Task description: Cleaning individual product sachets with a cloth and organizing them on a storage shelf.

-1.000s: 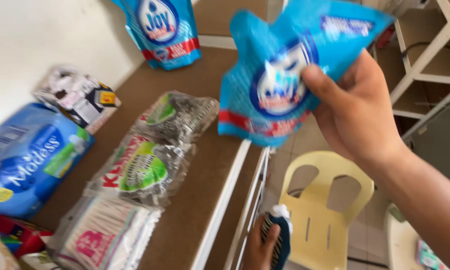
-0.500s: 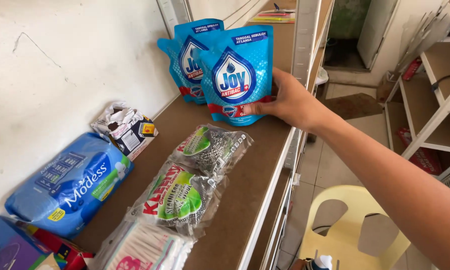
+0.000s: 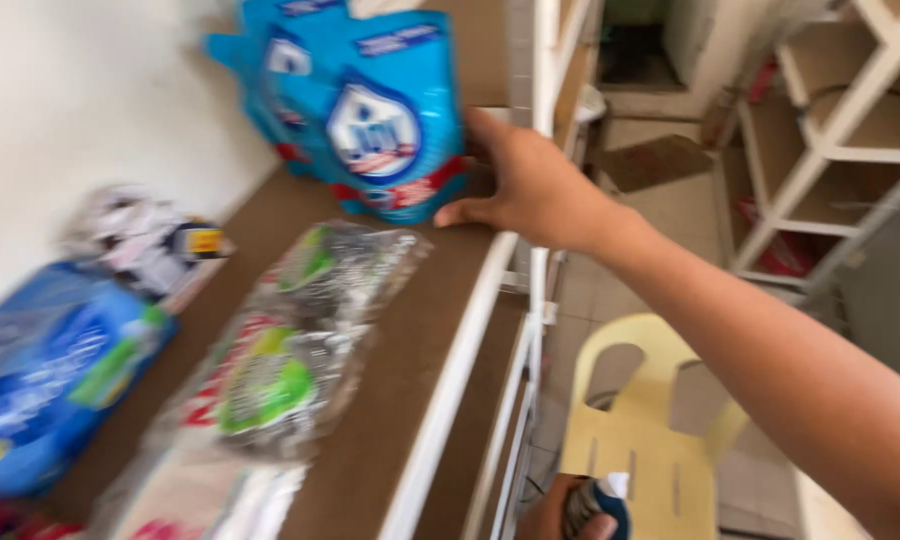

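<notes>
Head view, nearest first: at the bottom edge the left hand [image 3: 570, 512] is wrapped around a small dark blue object with a white tip [image 3: 598, 502]; what it is cannot be told. Just behind it stands a pale yellow plastic chair [image 3: 638, 440] on the floor. On the brown shelf [image 3: 410, 390] lie clear packs of scouring pads [image 3: 290, 370], with a blue soft pack [image 3: 50, 370] to their left against the wall. Farther along, the right hand [image 3: 535, 185] rests fingers-open against the side of a blue dish soap refill pouch [image 3: 380, 120], which stands upright at the shelf's far end; the thumb touches its lower corner, not clenched around it.
</notes>
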